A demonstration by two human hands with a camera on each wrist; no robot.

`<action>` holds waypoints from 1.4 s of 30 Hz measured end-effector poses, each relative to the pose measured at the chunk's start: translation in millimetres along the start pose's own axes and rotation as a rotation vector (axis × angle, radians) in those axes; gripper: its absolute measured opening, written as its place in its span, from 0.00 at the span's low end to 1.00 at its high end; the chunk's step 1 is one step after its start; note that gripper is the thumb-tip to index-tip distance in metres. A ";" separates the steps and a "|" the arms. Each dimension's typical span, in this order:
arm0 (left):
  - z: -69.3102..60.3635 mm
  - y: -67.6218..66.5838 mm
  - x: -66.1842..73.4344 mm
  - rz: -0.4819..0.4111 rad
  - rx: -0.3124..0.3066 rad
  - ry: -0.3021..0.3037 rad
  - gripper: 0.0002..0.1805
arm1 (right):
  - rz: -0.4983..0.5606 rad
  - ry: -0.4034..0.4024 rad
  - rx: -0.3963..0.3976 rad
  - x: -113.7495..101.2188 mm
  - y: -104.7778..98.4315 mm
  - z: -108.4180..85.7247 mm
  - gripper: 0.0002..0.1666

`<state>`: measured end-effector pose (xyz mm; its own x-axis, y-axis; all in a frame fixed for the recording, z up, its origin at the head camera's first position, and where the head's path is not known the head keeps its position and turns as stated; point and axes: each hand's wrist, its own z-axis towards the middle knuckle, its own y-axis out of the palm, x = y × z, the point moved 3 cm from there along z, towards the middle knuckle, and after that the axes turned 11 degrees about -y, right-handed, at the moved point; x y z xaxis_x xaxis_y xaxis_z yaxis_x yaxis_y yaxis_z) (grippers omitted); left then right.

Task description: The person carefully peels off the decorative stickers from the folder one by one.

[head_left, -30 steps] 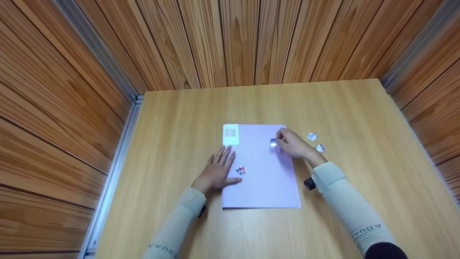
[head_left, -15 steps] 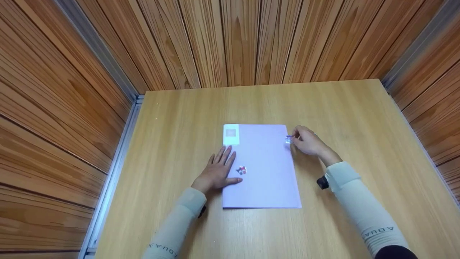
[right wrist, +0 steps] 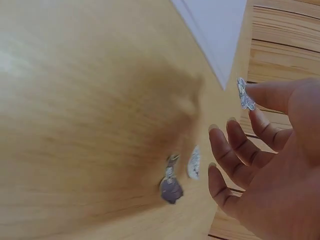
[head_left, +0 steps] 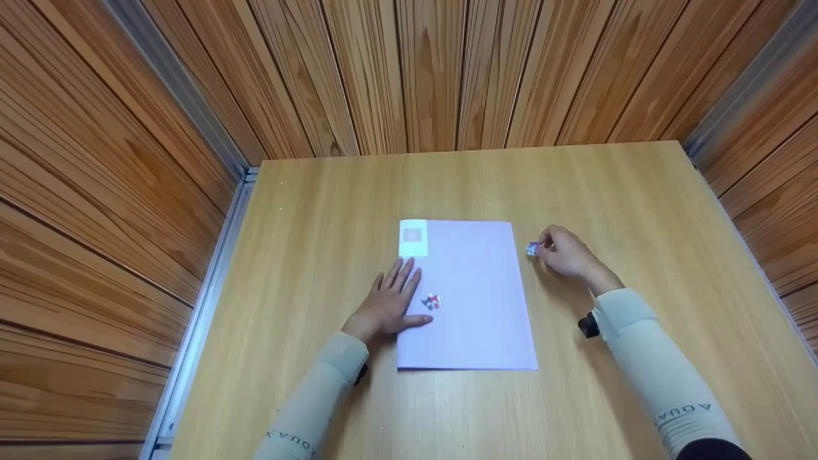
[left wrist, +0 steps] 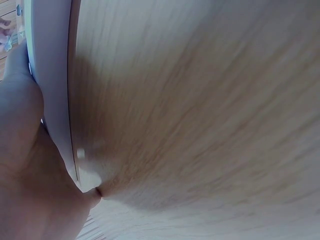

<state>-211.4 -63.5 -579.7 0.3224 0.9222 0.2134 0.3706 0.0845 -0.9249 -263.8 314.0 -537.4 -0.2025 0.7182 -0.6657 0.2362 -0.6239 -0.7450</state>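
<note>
Just off the right edge of the lilac folder (head_left: 476,300), my right hand (head_left: 571,255) pinches a small shiny sticker (head_left: 532,248), held up off the worktop (head_left: 332,204). Left hand (head_left: 386,305): fingers spread flat on the folder's left side. I'd brace lightly there so nothing slides, grip the sticker by its rim only to avoid creases, and not brush the two loose stickers (right wrist: 171,189) near the right hand.

Folder (head_left: 476,287) on table (head_left: 326,211), sticker (head_left: 433,301) on it (beside left fingers (head_left: 401,275)), two more stickers (right wrist: 171,190) right of the folder.
</note>
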 end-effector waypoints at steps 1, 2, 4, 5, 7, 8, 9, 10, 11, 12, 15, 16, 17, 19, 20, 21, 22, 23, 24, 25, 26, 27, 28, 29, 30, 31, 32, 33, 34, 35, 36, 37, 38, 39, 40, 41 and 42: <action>0.1 -0.1 0.2 0.004 0.000 0.000 0.57 | -0.007 0.003 0.001 1.8 0.1 -0.5 0.12; 0.2 -0.2 0.3 0.005 0.001 0.001 0.57 | -0.013 0.007 0.004 3.8 0.2 -1.0 0.13; 0.3 -0.3 0.6 0.002 0.002 0.002 0.57 | -0.031 0.026 0.010 7.9 0.3 -2.1 0.13; 0.4 -0.4 0.6 0.000 0.001 0.003 0.57 | -0.038 0.038 0.012 10.4 0.3 -2.4 0.13; 0.2 -0.6 0.7 -0.003 -0.001 0.003 0.57 | -0.054 0.057 0.012 14.2 0.6 -3.2 0.14; 0.0 -0.6 0.6 -0.004 -0.002 0.003 0.57 | -0.061 0.065 0.013 16.1 0.8 -3.4 0.15; -0.1 -0.6 0.6 -0.005 -0.002 0.004 0.57 | -0.071 0.068 0.015 17.7 1.2 -3.5 0.15; -0.3 -0.8 0.5 -0.007 -0.001 0.004 0.56 | -0.075 0.077 0.013 19.4 1.6 -3.6 0.15; -0.4 -0.7 0.4 -0.006 -0.002 0.004 0.56 | -0.078 0.084 0.013 20.6 2.2 -3.5 0.16; -0.6 -0.8 0.5 -0.009 0.000 0.005 0.56 | -0.082 0.088 0.014 21.0 2.7 -3.6 0.16; -0.9 -0.8 0.8 -0.013 0.001 0.005 0.56 | -0.102 0.099 0.021 22.9 4.7 -3.3 0.16; -1.1 -0.9 0.9 -0.013 0.001 0.005 0.56 | -0.111 0.102 0.021 23.1 5.4 -3.1 0.16; -1.0 -0.6 0.9 -0.015 0.002 0.005 0.56 | -0.123 0.099 0.023 22.8 6.0 -2.9 0.17; -1.4 -0.7 1.0 -0.015 0.005 0.006 0.56 | -0.142 0.104 0.025 23.0 7.1 -2.1 0.17; -1.3 -0.9 0.9 -0.017 0.006 0.007 0.57 | -0.151 0.106 0.027 22.3 7.5 -1.8 0.17; -1.4 -1.0 0.9 -0.017 0.007 0.008 0.57 | -0.157 0.109 0.028 21.7 7.9 -1.5 0.17; -1.4 -1.1 0.9 -0.016 0.007 0.009 0.57 | -0.161 0.113 0.030 21.0 8.1 -1.3 0.17; -1.3 -1.2 0.7 -0.015 0.006 0.009 0.57 | -0.164 0.119 0.032 20.5 8.1 -0.9 0.17; -1.3 -1.2 0.7 -0.012 0.004 0.008 0.57 | -0.166 0.126 0.034 20.0 8.4 -0.6 0.17; -1.1 -1.3 0.5 -0.011 0.002 0.006 0.57 | -0.166 0.130 0.038 19.3 8.4 -0.3 0.17; -0.9 -1.4 0.3 -0.008 0.000 0.005 0.57 | -0.169 0.131 0.041 19.1 8.5 0.2 0.17; -0.7 -1.3 0.1 -0.003 -0.003 0.002 0.57 | -0.175 0.130 0.045 19.0 8.5 0.7 0.17; -0.5 -1.2 -0.1 -0.002 -0.004 0.001 0.57 | -0.183 0.126 0.049 18.8 8.2 0.9 0.17; -0.3 -1.1 -0.2 -0.002 -0.003 -0.001 0.57 | -0.190 0.123 0.055 18.7 8.0 1.1 0.16; -0.1 -1.2 -0.2 0.001 -0.004 -0.003 0.57 | -0.194 0.120 0.061 18.7 7.9 1.1 0.16; 0.1 -1.2 -0.4 0.003 -0.005 -0.004 0.57 | -0.199 0.117 0.069 18.8 7.6 1.1 0.16; 0.1 -1.4 -0.3 0.004 -0.003 -0.004 0.57 | -0.203 0.113 0.074 18.8 7.5 1.0 0.15; 0.0 -1.6 -0.3 0.004 -0.001 -0.004 0.57 | -0.207 0.110 0.081 18.6 7.3 0.7 0.15; -0.1 -1.8 -0.2 0.002 0.003 -0.003 0.56 | -0.207 0.110 0.087 19.0 7.3 0.5 0.15; -0.3 -2.1 -0.1 0.003 0.005 -0.003 0.56 | -0.205 0.111 0.093 19.3 7.3 0.4 0.15; -0.4 -2.1 0.0 0.006 0.006 -0.002 0.56 | -0.204 0.111 0.098 19.4 7.3 0.3 0.15; -0.6 -2.3 0.1 0.005 0.008 -0.002 0.56 | -0.206 0.111 0.101 19.8 7.3 0.3 0.15; -0.7 -2.4 0.2 0.003 0.011 -0.001 0.56 | -0.207 0.112 0.102 20.0 7.5 0.3 0.15; -0.8 -2.2 0.3 0.001 0.011 -0.001 0.56 | -0.208 0.110 0.104 20.0 7.6 0.4 0.15; -0.8 -2.0 0.5 0.000 0.009 -0.001 0.56 | -0.207 0.112 0.106 20.0 7.7 0.3 0.15; -0.9 -1.9 0.6 -0.003 0.007 -0.001 0.56 | -0.207 0.111 0.108 19.7 7.8 0.2 0.15; -1.0 -1.6 0.7 -0.006 0.005 -0.001 0.56 | -0.208 0.111 0.110 19.5 8.0 0.2 0.15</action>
<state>-210.8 -63.4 -577.8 0.3189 0.9222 0.2187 0.3682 0.0921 -0.9252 -266.1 323.0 -556.3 -0.1287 0.8601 -0.4937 0.0949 -0.4849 -0.8694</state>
